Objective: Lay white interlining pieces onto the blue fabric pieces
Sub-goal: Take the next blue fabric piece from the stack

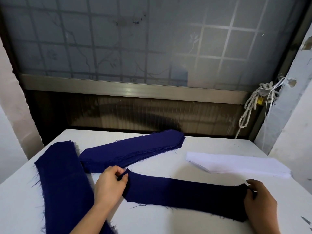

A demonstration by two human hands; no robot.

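Blue fabric piece (185, 195) pinched at both ends by left hand (109, 184) and right hand (260, 200), long axis left-right; white interlining stack (236, 164) upper right, nearer right hand.

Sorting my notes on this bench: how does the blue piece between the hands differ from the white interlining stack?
The blue piece is navy, the white interlining stack white. The blue piece looks a single layer, its ends pinched by the left hand and right hand; the stack is several layers, untouched. Both are long strips on the table.
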